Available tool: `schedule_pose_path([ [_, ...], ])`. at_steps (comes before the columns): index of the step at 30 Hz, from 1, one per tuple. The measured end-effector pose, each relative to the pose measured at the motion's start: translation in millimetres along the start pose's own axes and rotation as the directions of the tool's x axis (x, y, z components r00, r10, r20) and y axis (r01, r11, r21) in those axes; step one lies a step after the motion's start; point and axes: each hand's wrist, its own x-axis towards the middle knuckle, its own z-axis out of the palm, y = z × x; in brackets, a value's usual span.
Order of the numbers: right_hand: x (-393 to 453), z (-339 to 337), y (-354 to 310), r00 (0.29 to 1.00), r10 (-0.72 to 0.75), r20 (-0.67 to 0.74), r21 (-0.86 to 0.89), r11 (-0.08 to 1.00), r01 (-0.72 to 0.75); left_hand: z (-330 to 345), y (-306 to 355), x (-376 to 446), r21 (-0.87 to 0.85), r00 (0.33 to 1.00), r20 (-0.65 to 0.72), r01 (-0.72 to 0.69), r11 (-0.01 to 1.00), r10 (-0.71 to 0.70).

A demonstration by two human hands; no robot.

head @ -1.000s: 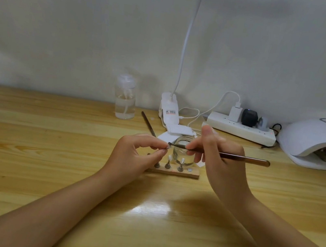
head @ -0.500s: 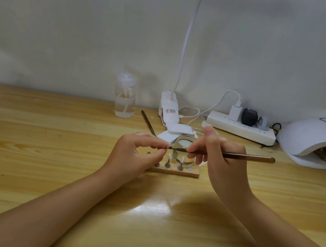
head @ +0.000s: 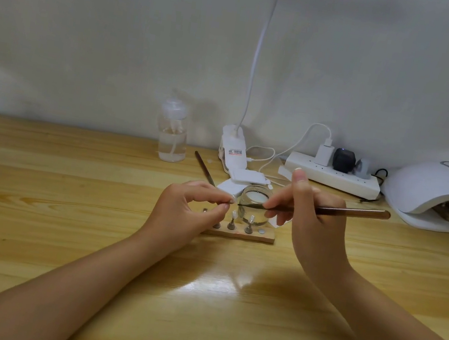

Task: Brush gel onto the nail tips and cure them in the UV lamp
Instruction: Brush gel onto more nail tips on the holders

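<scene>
Now right hand (head: 314, 225) grips brush (head: 351, 213); left hand (head: 190, 208) pinches something tiny, probably nail tip.

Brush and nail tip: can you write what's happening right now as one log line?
step: brushing gel | left hand: pinches nail tip | right hand: holds brush, bristles at tip | UV lamp: not yet used

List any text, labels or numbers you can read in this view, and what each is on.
Nothing here can be read for certain.
UV lamp: a lit display on top, its characters too blurred to read.
White clip base of the desk lamp: a label with red and dark print, too small to read.
Power strip, plugs, pump bottle, glass jar, brush: no visible text.
</scene>
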Motion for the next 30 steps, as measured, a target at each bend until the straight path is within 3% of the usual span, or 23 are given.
schedule_pose_path([
  [6,-1.0,2.5,1.6,0.997,-0.045,0.069,-0.036,0.998,0.047,-0.2,0.1,-0.5,-0.02,1.0,0.013,0.011,1.0,-0.011],
  [12,-1.0,0.5,1.3,1.0,0.01,0.011,0.009,1.0,-0.01,-0.8,-2.9,0.9,0.05,1.0,0.012,0.005,0.999,-0.006],
  [20,-2.8,4.0,1.1,0.995,-0.068,0.077,-0.02,0.997,0.07,-1.1,-5.1,2.1,0.07,1.0,0.012,-0.015,0.997,0.014],
  [27,-2.4,1.4,1.3,1.0,-0.028,-0.001,0.01,1.0,0.028,-1.1,-7.1,3.0,0.069,1.0,0.024,-0.01,0.998,0.008],
  [30,-2.9,3.6,0.3,0.998,-0.056,0.028,0.004,0.998,0.056,-1.0,-6.0,2.5,0.06,0.999,0.023,-0.025,0.998,0.023],
])
